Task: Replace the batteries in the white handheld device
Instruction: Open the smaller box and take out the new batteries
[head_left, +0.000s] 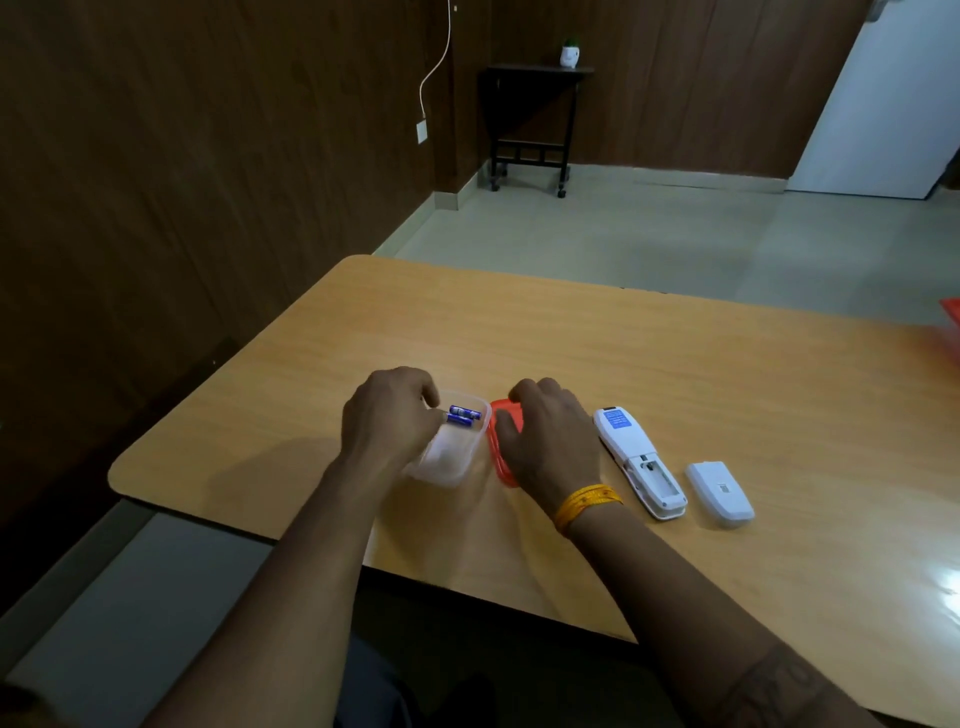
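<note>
A small clear plastic box stands on the wooden table with blue batteries at its far end. My left hand curls over the box's left rim, fingertips at the batteries; whether it pinches one I cannot tell. My right hand lies over the box's orange lid, fingers curled on its far edge. To the right the white handheld device lies face down with its battery bay uncovered and empty. Its white battery cover lies beside it.
An orange object shows at the table's far right edge. The table's left edge runs close to a brown wooden wall. A small black side table with a potted plant stands far back on the floor.
</note>
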